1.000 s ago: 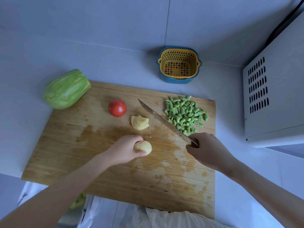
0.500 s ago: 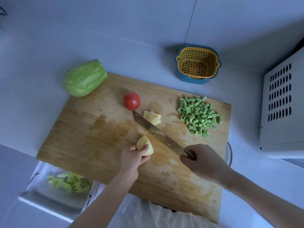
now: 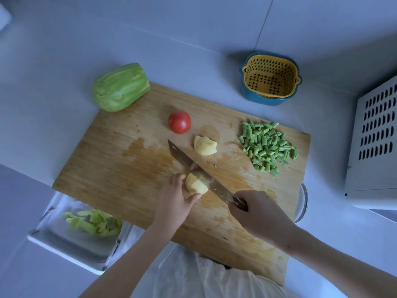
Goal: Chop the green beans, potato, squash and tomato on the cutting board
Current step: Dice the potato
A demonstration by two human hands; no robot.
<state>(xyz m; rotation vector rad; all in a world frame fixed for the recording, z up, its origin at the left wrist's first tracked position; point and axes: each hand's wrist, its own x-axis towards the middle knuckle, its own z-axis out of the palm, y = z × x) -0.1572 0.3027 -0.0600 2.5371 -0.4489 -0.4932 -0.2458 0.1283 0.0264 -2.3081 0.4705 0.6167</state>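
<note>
While the left hand [image 3: 174, 201] grips the potato [image 3: 194, 184], the knife [image 3: 216, 187] crosses it.

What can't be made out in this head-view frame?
Head view only.
Cut depth: the blade of the knife covers the far side of the potato.
Handle: wrapped in the right hand.
Fingertips of the left hand: partly behind the blade.
The round rim: mostly under the board, unidentifiable.
The appliance: cut off by the right frame edge.

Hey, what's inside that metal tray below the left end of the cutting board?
Pale green peelings lie in the metal tray. The cutting board covers its far edge, so anything there is hidden.
</note>
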